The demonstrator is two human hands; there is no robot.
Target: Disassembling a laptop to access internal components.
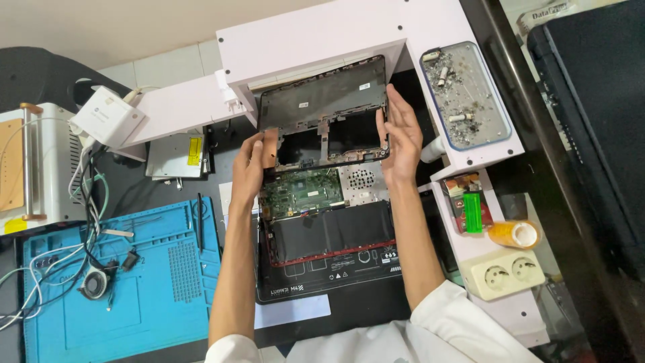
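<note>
Head view: black plastic laptop bottom cover raised, tilted above opened laptop base with green circuit board and flat black battery. Left hand clasping cover's left edge; right hand flat against right edge, fingers extended. Blue silicone work mat well left.

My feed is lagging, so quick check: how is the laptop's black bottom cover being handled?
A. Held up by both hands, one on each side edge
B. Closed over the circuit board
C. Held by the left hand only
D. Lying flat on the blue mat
A: the left hand and right hand grip opposite side edges of the black bottom cover, lifted above the exposed circuit board.
</note>
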